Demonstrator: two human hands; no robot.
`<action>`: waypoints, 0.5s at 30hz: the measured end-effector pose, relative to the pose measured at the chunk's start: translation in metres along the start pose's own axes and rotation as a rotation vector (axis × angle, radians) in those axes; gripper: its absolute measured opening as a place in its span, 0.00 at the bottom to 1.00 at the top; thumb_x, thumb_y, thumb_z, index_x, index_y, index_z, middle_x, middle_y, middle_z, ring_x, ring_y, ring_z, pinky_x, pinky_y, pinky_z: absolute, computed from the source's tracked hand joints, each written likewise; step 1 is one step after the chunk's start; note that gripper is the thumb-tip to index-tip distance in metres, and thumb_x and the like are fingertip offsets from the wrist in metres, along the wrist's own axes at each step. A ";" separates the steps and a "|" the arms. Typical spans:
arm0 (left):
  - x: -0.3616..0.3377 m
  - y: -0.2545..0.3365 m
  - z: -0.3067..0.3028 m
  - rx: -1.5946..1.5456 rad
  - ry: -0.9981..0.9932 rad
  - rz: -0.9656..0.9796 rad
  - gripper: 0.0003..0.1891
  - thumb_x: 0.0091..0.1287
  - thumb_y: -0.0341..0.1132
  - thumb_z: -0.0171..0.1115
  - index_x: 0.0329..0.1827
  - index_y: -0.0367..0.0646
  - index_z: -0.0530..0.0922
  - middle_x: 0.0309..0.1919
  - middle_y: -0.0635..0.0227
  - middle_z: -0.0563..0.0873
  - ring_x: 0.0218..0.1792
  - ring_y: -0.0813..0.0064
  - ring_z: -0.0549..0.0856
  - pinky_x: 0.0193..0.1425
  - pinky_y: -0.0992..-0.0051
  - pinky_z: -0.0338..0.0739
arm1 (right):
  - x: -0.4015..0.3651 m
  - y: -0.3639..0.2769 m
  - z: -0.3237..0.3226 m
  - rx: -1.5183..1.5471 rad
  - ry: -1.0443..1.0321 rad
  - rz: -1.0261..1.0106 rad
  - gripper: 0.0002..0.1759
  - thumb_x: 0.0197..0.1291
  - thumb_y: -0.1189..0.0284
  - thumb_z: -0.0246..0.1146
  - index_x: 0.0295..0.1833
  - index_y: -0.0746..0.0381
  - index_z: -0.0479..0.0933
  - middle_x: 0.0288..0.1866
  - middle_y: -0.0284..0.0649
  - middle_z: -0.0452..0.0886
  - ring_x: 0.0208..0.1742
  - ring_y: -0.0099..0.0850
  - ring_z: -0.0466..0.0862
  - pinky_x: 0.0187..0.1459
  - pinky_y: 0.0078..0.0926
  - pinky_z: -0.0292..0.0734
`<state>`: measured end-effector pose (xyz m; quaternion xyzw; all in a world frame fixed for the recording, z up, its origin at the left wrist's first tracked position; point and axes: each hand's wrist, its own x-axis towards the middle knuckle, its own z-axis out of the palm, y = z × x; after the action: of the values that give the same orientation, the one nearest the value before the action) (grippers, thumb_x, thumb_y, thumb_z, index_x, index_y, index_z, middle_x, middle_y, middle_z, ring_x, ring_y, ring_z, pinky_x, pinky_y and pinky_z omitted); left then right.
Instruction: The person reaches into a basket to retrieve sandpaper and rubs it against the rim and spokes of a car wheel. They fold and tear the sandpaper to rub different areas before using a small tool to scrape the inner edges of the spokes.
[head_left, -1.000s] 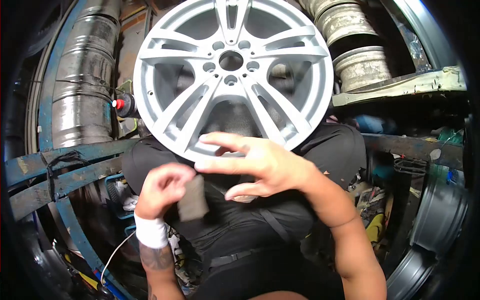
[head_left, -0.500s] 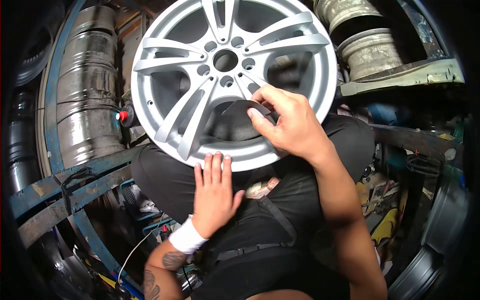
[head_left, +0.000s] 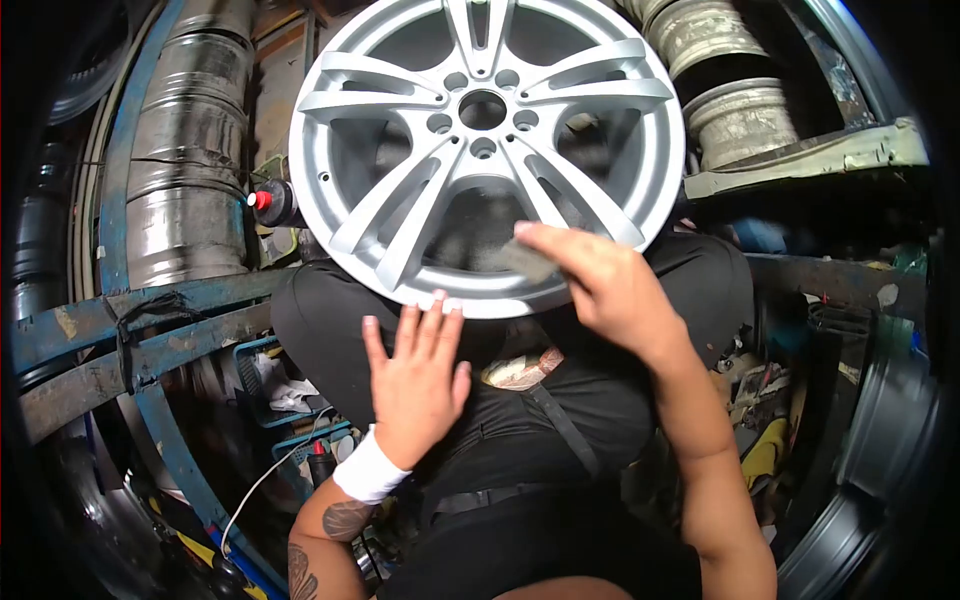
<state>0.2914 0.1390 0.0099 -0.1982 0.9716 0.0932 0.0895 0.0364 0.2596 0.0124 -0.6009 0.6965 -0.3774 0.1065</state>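
A silver alloy wheel rim [head_left: 400, 130] stands tilted on my lap, its face toward me. My right hand [head_left: 605, 285] pinches a small dark grey sanding pad [head_left: 520, 258] and presses it against the lower right of the rim, between two spokes. My left hand [head_left: 415, 380] is flat with the fingers spread, and its fingertips touch the rim's bottom edge. A white wristband sits on my left wrist.
Bare metal rims [head_left: 735, 120] are stacked at the upper right on a shelf. A tall steel drum [head_left: 185, 180] stands at the left behind a blue metal frame [head_left: 120, 330]. A red-capped can [head_left: 272, 203] sits left of the rim. Clutter and another rim [head_left: 870, 450] fill the lower right.
The grey pad passed from my left hand to my right, which now rubs it lower on the rim. My left hand opened and moved up to the rim's bottom edge.
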 end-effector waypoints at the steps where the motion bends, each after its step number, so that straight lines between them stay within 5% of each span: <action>1: 0.001 -0.009 -0.004 0.013 0.029 -0.018 0.38 0.70 0.44 0.68 0.83 0.43 0.70 0.82 0.57 0.73 0.82 0.51 0.70 0.86 0.35 0.46 | -0.012 -0.009 0.002 -0.080 -0.059 0.027 0.33 0.57 0.84 0.64 0.71 0.62 0.80 0.66 0.45 0.87 0.69 0.45 0.85 0.69 0.42 0.80; 5: 0.033 -0.044 -0.032 -0.055 0.227 -0.009 0.23 0.72 0.41 0.69 0.67 0.41 0.83 0.62 0.53 0.88 0.69 0.49 0.82 0.80 0.41 0.63 | -0.071 -0.037 0.045 -0.381 -0.137 0.076 0.31 0.63 0.74 0.64 0.74 0.57 0.79 0.75 0.41 0.81 0.81 0.49 0.74 0.79 0.66 0.63; 6: 0.046 -0.050 -0.040 -0.059 0.302 0.005 0.22 0.71 0.41 0.70 0.64 0.41 0.84 0.57 0.54 0.91 0.65 0.50 0.85 0.77 0.40 0.67 | -0.082 -0.040 0.058 -0.422 -0.133 0.123 0.35 0.59 0.79 0.64 0.75 0.57 0.79 0.77 0.39 0.80 0.81 0.49 0.73 0.80 0.62 0.61; 8: 0.083 -0.057 -0.077 -0.076 0.419 0.036 0.20 0.71 0.42 0.72 0.61 0.41 0.86 0.54 0.55 0.91 0.62 0.52 0.88 0.73 0.44 0.72 | -0.089 -0.046 0.070 -0.488 -0.101 0.139 0.31 0.65 0.75 0.61 0.76 0.59 0.78 0.77 0.41 0.81 0.80 0.48 0.75 0.79 0.64 0.61; 12: 0.182 -0.071 -0.118 -0.358 0.594 0.105 0.18 0.73 0.44 0.69 0.60 0.45 0.88 0.50 0.54 0.94 0.48 0.53 0.93 0.55 0.62 0.84 | -0.060 -0.061 0.098 -0.554 -0.090 0.120 0.29 0.70 0.71 0.57 0.75 0.64 0.78 0.74 0.45 0.83 0.77 0.43 0.80 0.79 0.61 0.63; 15: 0.234 -0.089 -0.093 -0.466 0.634 0.149 0.19 0.73 0.41 0.66 0.63 0.44 0.87 0.50 0.52 0.94 0.45 0.52 0.93 0.54 0.60 0.85 | -0.045 -0.064 0.124 -0.540 -0.036 0.096 0.30 0.70 0.70 0.58 0.76 0.66 0.77 0.75 0.44 0.82 0.78 0.41 0.79 0.79 0.58 0.65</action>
<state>0.1030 -0.0482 0.0375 -0.1613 0.9156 0.2515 -0.2690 0.1713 0.2519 -0.0455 -0.5805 0.7976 -0.1620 -0.0274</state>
